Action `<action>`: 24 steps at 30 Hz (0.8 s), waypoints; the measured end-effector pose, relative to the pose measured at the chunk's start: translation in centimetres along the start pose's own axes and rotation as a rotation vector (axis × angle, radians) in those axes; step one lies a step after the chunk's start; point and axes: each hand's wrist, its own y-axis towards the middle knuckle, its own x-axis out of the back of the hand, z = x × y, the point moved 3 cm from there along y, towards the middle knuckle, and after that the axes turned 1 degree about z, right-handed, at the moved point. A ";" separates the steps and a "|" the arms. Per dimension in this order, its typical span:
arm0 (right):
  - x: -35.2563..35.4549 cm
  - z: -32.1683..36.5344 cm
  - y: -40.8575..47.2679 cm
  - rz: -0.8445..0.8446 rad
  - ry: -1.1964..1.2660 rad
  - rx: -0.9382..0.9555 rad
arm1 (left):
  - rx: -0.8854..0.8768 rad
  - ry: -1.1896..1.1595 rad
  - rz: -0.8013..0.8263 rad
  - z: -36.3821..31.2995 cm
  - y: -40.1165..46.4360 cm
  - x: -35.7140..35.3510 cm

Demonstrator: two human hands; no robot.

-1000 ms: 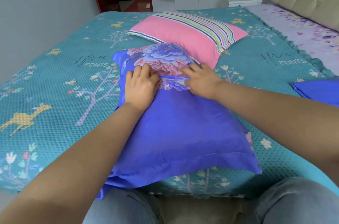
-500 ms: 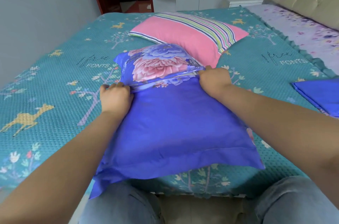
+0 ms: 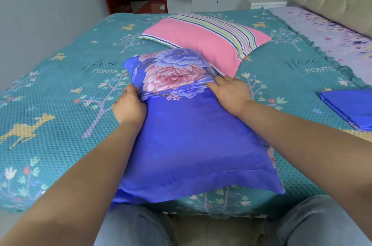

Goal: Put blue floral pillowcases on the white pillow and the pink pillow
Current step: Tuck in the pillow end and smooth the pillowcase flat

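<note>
Pillows: 2; cased pillow (image 3: 187, 141), bare pink pillow (image 3: 203, 41).
Spare pillowcase (image 3: 350, 109): 1, folded.
Left hand (image 3: 129, 106): fingers curled, gripping case flap.
Right hand (image 3: 231, 92): fingertips tucked under flap.

arms: bare, sleeveless | legs: grey-blue jeans (image 3: 136, 227)

The cased pillow (image 3: 191, 135) lies on the bed (image 3: 60, 104) at its near edge. The striped pillow (image 3: 205, 42) lies just behind it, touching. A folded pillowcase (image 3: 350, 108) lies well to its right.
</note>
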 end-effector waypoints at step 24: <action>-0.6 -1.0 -3.3 -0.028 0.132 -0.318 | -0.348 -0.163 -0.215 0.4 -4.3 0.4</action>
